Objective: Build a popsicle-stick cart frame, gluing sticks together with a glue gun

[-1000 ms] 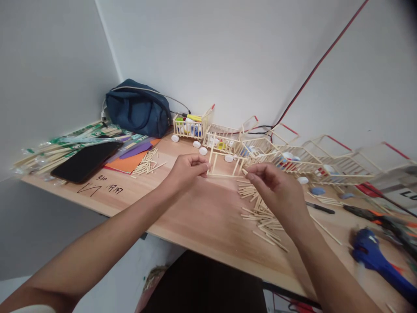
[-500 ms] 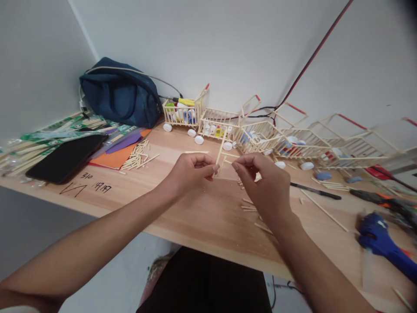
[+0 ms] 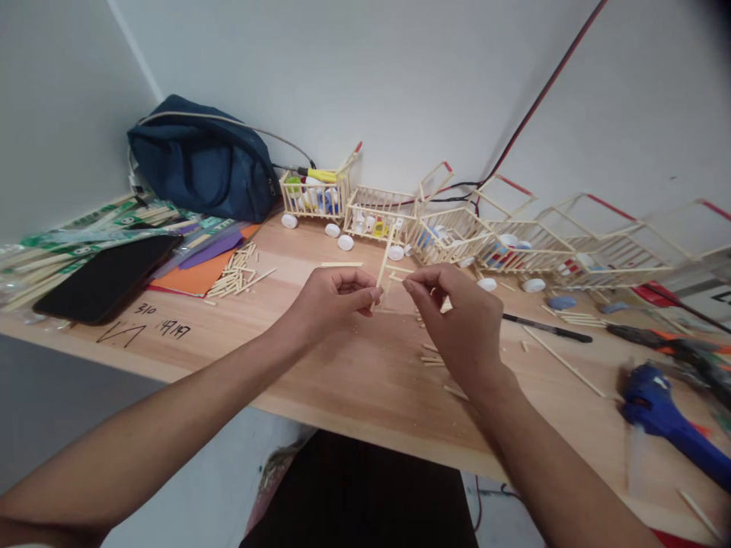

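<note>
My left hand (image 3: 343,294) pinches the lower end of a thin wooden stick (image 3: 384,261), which stands tilted up over the tabletop. Close on its right, my right hand (image 3: 454,308) has thumb and forefinger pressed together by the end of a short stick piece (image 3: 397,278); whether it grips that piece is too small to tell. Behind the hands stands a small stick cart (image 3: 380,217) with white wheels and little coloured items inside. Several short sticks (image 3: 432,358) lie beside and partly under my right hand.
More stick carts (image 3: 311,194) line the wall. At left are a blue bag (image 3: 199,164), a black phone (image 3: 108,278), orange paper (image 3: 191,280) and a stick pile (image 3: 237,274). A black pen (image 3: 548,328), pliers (image 3: 656,342) and a blue glue gun (image 3: 674,426) lie at right.
The whole view has shifted slightly, so the table items appear a little further left. My left hand's stick looks slightly more tilted; both hands keep nearly the same pose.
</note>
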`<act>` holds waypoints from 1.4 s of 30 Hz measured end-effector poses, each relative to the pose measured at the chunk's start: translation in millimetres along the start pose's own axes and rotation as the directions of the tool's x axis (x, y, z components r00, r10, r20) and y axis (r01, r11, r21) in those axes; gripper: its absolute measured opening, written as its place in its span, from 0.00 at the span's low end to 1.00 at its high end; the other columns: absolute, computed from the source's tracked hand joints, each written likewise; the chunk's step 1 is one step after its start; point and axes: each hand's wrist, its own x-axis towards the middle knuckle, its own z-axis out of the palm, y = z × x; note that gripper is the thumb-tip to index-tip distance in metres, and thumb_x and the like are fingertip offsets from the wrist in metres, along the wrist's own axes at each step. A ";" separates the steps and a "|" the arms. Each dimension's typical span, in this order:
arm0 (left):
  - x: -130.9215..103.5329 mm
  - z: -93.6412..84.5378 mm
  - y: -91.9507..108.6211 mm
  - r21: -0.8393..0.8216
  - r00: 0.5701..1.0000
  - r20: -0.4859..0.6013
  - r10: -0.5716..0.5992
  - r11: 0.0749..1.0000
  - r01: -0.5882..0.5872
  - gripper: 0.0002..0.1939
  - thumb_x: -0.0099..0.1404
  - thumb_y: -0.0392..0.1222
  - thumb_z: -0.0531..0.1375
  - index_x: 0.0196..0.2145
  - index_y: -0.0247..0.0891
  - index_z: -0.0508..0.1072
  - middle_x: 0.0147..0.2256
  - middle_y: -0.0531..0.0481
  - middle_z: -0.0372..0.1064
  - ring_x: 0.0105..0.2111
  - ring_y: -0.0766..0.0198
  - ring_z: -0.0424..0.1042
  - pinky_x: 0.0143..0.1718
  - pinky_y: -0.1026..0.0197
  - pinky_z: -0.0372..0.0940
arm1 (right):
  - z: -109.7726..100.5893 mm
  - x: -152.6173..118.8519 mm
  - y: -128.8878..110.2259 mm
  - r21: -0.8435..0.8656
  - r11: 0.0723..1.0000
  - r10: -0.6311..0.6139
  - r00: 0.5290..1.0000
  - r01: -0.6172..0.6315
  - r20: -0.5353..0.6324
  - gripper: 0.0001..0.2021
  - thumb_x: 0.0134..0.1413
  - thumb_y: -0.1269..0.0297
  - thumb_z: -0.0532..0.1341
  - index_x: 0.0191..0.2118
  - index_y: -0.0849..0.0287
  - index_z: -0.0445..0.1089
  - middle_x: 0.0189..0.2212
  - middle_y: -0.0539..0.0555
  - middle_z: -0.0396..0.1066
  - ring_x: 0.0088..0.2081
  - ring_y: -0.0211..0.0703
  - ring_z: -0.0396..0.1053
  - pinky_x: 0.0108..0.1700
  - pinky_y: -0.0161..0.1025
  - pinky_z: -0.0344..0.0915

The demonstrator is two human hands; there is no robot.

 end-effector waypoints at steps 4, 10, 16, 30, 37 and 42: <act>-0.7 -0.6 -0.2 -0.008 1.000 0.005 0.005 1.000 -0.005 0.05 0.54 0.39 0.67 0.26 0.35 0.76 0.25 0.51 0.72 0.24 0.69 0.68 0.30 0.64 0.68 | 0.4 0.2 0.0 0.012 1.000 -0.007 1.000 0.007 -0.010 0.06 0.59 0.65 0.60 0.32 0.56 0.71 0.28 0.50 0.73 0.28 0.37 0.67 0.33 0.36 0.62; -0.3 -1.0 -1.0 -0.016 1.000 0.006 0.008 1.000 -0.008 0.06 0.53 0.40 0.67 0.26 0.35 0.76 0.26 0.50 0.73 0.24 0.69 0.69 0.31 0.64 0.68 | -0.4 0.3 0.1 0.015 1.000 0.009 1.000 -0.009 -0.028 0.06 0.60 0.63 0.60 0.32 0.55 0.71 0.28 0.50 0.73 0.27 0.37 0.67 0.33 0.35 0.62; -0.6 -0.8 0.0 -0.001 1.000 0.012 0.004 1.000 -0.004 0.07 0.54 0.41 0.67 0.27 0.34 0.76 0.27 0.49 0.73 0.25 0.69 0.69 0.31 0.65 0.67 | -1.5 0.3 2.0 0.011 1.000 0.010 0.999 -0.009 -0.043 0.06 0.60 0.64 0.60 0.32 0.56 0.71 0.28 0.49 0.73 0.26 0.36 0.66 0.32 0.35 0.62; -2.5 -0.9 2.5 0.014 0.999 0.020 -0.026 1.000 0.026 0.11 0.53 0.43 0.68 0.28 0.32 0.76 0.28 0.50 0.73 0.26 0.70 0.69 0.32 0.65 0.67 | -1.9 0.1 5.1 0.028 0.999 0.019 0.995 -0.017 -0.093 0.04 0.59 0.65 0.62 0.32 0.55 0.71 0.26 0.47 0.72 0.24 0.34 0.64 0.29 0.34 0.60; -2.8 -0.9 2.6 0.015 1.000 0.018 -0.021 1.000 0.021 0.10 0.54 0.42 0.67 0.29 0.32 0.76 0.28 0.50 0.73 0.26 0.70 0.69 0.33 0.65 0.68 | -3.8 1.2 3.5 0.005 1.000 -0.013 0.993 0.013 -0.119 0.06 0.60 0.64 0.61 0.32 0.56 0.71 0.26 0.47 0.73 0.24 0.34 0.65 0.30 0.35 0.60; -2.8 -1.7 2.1 0.011 1.000 0.025 -0.020 1.000 0.019 0.09 0.55 0.42 0.67 0.29 0.31 0.76 0.28 0.49 0.73 0.27 0.70 0.69 0.32 0.65 0.68 | -4.2 1.4 4.4 -0.038 0.998 -0.047 0.990 0.042 -0.135 0.05 0.59 0.66 0.61 0.31 0.56 0.71 0.27 0.48 0.73 0.25 0.35 0.65 0.30 0.35 0.59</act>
